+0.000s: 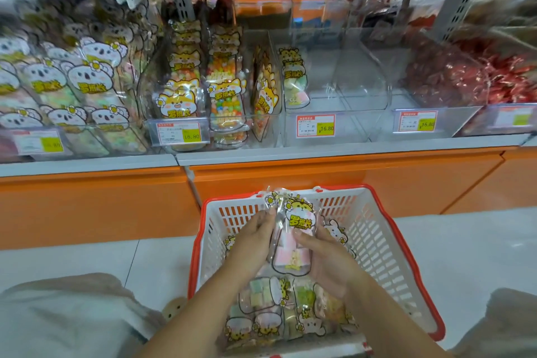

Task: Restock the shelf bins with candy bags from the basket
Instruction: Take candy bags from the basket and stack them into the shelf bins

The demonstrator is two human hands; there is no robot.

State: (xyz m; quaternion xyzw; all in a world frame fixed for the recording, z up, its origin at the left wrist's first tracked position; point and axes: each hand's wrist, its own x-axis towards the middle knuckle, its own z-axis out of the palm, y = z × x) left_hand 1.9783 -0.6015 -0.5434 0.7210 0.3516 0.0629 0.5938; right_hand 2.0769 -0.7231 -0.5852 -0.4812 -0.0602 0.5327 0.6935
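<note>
Both hands at 6 o'clock, over the basket (374,241). Left hand (252,238) grips the left edge of a candy bag (300,222), fingers curled round it. Right hand (331,261) grips the same bag from the right, thumb across the front. Bag is upright, label facing the camera, pink and yellow sweets in its lower half. A second bag may be tucked behind it at the top left; can't tell for sure.

Basket is white with a red rim and sits on the floor against the orange shelf base (319,177). More bags (267,311) lie flat in its near end, below the hands.

Shelf bins run across 12 o'clock:
- 10 o'clock: koala bags (87,78), packed tight.
- 11 o'clock: fox bags (180,96), several rows.
- 1 o'clock: clear bin (348,87), a few leopard bags (293,75) standing against its left wall.
- 2 o'clock: red wrapped sweets (453,78), heaped.

Price tag (316,125) is clipped on the front of the clear bin.
</note>
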